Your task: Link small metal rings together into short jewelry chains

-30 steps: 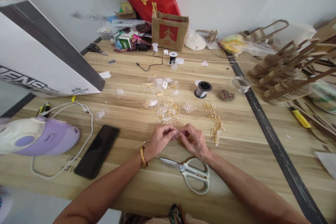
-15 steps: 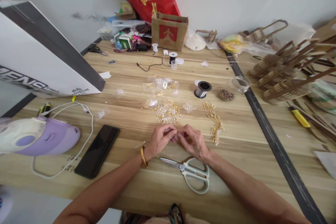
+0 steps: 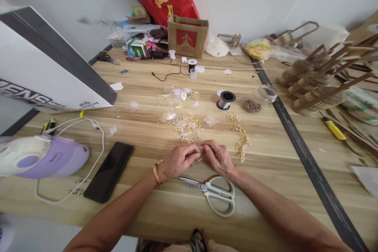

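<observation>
My left hand (image 3: 182, 160), with a gold bangle (image 3: 157, 175) at the wrist, is closed in a pinch just below a pile of gold and silver beads (image 3: 188, 127). Close beside it, my right hand (image 3: 219, 158) is also pinched. Small shiny pieces show between the two hands, too small to name. A thin chain end sticks out left of my left hand. Scissors with pale green handles (image 3: 220, 195) lie below my right hand. Gold chains (image 3: 240, 138) rest to its right.
On the left are a black phone (image 3: 109, 172), a purple and white device (image 3: 56, 156) and a large box (image 3: 59, 75). A wire spool (image 3: 226, 100), a glass jar (image 3: 268, 93) and small bags lie beyond the beads. Woven baskets (image 3: 313, 96) stand at the right.
My left hand has turned knuckles-up and shifted slightly left, and the gap between the fingertips has widened a little. The whole view has shifted slightly.
</observation>
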